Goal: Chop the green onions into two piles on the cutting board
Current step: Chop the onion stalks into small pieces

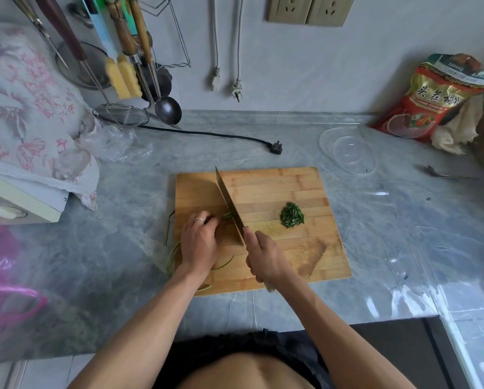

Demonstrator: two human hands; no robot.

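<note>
the cutting board (277, 186) sits in the middle of the frame on a grey stone counter (375, 234). one pile of chopped green onion (292, 215) already lies right of centre on the board, well apart from the hands. the uncut green onions (226, 216) lie at the board's left side, their tips showing just beside the blade and their long stalks curling off the lower left edge under the wrist.

the left hand (198, 242) rests on top of the stalks with its fingers curled down over them, pinning the bundle to the wood. the right hand (266, 259) is wrapped fully round the handle of the knife (229, 204), whose blade runs up and left across the board with its edge down at the onion tips.

judging from this, the second pile is only starting, so the task looks about half done. to do this step well, the left fingertips should stay tucked back with the knuckles facing the flat of the blade, since they sit very near the edge. feed the bundle rightward a little at a time for even pieces, like those in the first pile. let the new cuts gather left of the blade and keep them clear of the finished pile, so the two stay separate.
</note>
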